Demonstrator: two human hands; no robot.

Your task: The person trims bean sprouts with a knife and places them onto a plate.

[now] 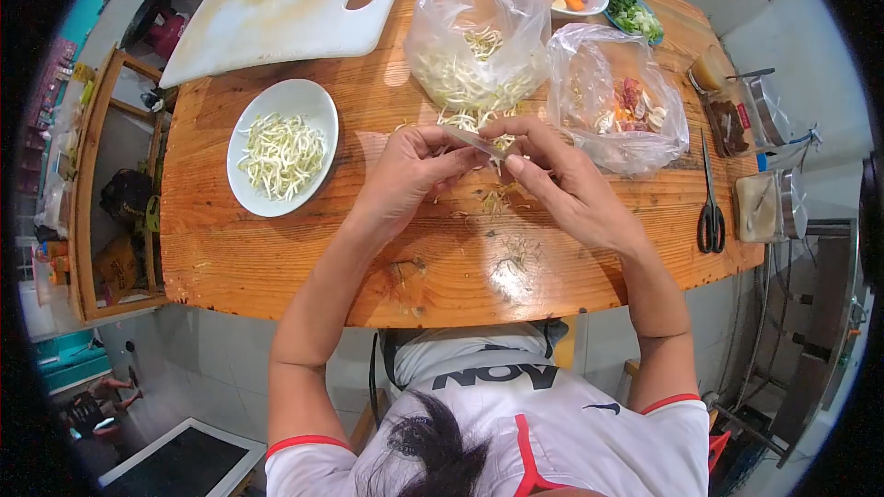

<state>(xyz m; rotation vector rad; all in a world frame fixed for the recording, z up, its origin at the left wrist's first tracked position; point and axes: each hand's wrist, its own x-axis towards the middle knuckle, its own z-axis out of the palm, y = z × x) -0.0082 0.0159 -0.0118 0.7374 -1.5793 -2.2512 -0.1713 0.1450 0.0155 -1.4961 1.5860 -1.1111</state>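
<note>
My left hand and my right hand meet over the middle of the wooden table, fingertips almost touching. A small knife with a thin, silvery blade is in my right hand, its blade reaching across to the left fingers. The fingers of my left hand are pinched beside the blade; what they hold is too small to make out. Just beyond them, bean sprouts spill from a clear plastic bag. Thin root trimmings lie scattered below my hands. On the left, a white bowl holds more sprouts.
A white cutting board lies at the back left. To the right are another plastic bag with mixed ingredients, black-handled scissors and several jars. Behind stand a bowl of carrot pieces and a dish of chopped greens.
</note>
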